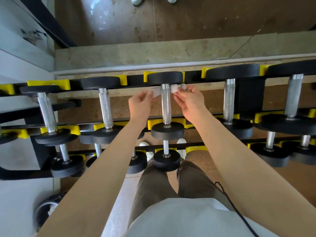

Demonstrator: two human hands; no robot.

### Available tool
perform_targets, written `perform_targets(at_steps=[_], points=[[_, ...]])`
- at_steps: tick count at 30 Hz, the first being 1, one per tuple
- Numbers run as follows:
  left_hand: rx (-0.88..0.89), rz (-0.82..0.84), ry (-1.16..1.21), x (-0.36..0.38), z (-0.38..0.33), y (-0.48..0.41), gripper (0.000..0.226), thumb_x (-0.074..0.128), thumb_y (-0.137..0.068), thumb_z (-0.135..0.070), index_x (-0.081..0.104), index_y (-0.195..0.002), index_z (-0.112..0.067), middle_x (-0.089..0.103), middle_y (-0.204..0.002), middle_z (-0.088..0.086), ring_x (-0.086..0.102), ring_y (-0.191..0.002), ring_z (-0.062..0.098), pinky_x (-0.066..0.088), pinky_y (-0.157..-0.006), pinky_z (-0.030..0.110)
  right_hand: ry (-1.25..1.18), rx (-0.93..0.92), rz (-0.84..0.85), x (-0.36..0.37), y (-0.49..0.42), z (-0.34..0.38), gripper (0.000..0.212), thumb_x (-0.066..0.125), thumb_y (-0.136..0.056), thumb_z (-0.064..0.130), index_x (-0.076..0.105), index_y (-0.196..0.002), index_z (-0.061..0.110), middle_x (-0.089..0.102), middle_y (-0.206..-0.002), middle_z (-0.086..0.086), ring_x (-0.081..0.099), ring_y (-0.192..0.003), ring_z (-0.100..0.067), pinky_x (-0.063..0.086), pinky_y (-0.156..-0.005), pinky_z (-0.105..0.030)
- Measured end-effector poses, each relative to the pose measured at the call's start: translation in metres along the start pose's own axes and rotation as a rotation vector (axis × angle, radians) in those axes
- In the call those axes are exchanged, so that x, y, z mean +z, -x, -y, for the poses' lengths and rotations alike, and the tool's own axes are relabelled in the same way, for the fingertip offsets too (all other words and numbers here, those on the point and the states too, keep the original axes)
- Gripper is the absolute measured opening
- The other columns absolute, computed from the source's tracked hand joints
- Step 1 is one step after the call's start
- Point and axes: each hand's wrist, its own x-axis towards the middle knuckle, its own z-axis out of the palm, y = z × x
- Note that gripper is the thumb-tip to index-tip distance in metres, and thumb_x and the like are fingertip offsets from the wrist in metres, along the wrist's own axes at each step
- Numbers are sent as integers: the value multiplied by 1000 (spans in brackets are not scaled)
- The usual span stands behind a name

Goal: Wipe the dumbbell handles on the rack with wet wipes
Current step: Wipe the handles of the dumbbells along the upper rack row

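A black-and-yellow rack [194, 77] carries several dumbbells with black heads and knurled steel handles. The middle dumbbell handle [166, 106] on the top row has a white wet wipe [176, 88] passed behind its far end, just below the far head. My left hand [140, 103] pinches the wipe's left end beside the handle. My right hand [189, 98] pinches the bunched right end. The part of the wipe behind the handle is hidden.
More dumbbells [106, 108] [229, 100] lie left and right on the top row, with lower rows below [166, 159]. A mirror [153, 23] stands behind the rack. My legs and white shoes [145, 146] are under the rack's front. A black cable [239, 214] hangs at right.
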Motion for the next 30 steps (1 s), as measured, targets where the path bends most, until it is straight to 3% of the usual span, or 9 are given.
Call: perform_targets(at_steps=[2,5,11,13,15,18,22,26,30], points=[[2,73,-145,6,3,-1,9,66,-97,-20,74,-95,-24,76,-92,-2,72,-92,16,58,-93,40,-67,4,22,-15,4,9,21,62,-92,-1,59,-109,12,68,-118,-15,70,-105,-24,57,-87,-33],[44,151,-290,6,4,4,9,63,-99,-20,72,-98,-17,73,-91,-1,68,-89,16,56,-87,33,-28,12,25,-29,11,10,23,60,-93,-1,58,-110,13,66,-120,-15,67,-108,-26,56,-83,-30],[32,60,-213,-29,9,23,13,61,-100,-20,72,-105,-13,71,-97,-1,62,-87,6,50,-78,19,491,-58,31,-16,10,-23,33,67,-88,-1,62,-116,17,65,-120,-6,68,-107,-22,55,-98,-40],[26,43,-230,-25,13,29,14,62,-100,-20,72,-106,-14,71,-98,-2,63,-89,7,49,-77,18,601,-79,30,-17,11,-21,26,64,-91,0,65,-114,12,66,-113,-5,68,-103,-23,57,-92,-34],[19,75,-332,-15,19,30,15,61,-100,-20,72,-109,-15,70,-98,-5,63,-90,7,50,-79,20,715,-116,20,-25,15,-12,15,59,-94,2,68,-99,12,66,-102,-5,67,-95,-20,55,-80,-26],[26,229,-525,-5,27,31,22,60,-100,-26,72,-116,-17,71,-104,-5,65,-95,10,53,-86,28,950,-220,32,-44,19,-5,18,56,-97,10,69,-87,17,65,-90,-2,63,-88,-17,52,-78,-27],[94,244,-692,-19,22,36,18,60,-97,-24,76,-102,-18,72,-91,-3,65,-79,13,51,-70,25,1310,-248,242,-47,21,-22,15,59,-97,14,72,-103,18,66,-101,5,60,-93,-11,43,-83,-24],[61,183,-735,-44,23,43,24,62,-91,-20,67,-68,-25,62,-67,-10,57,-68,8,42,-62,23,1497,-262,328,-38,20,-38,17,60,-97,15,71,-109,13,66,-105,-3,57,-95,-15,44,-82,-28],[62,234,-740,-28,28,50,19,62,-95,-21,80,-101,-16,71,-92,-6,64,-86,11,47,-70,21,1554,-284,288,-53,20,-19,17,58,-96,15,71,-85,17,65,-82,1,60,-78,-14,42,-67,-22]])
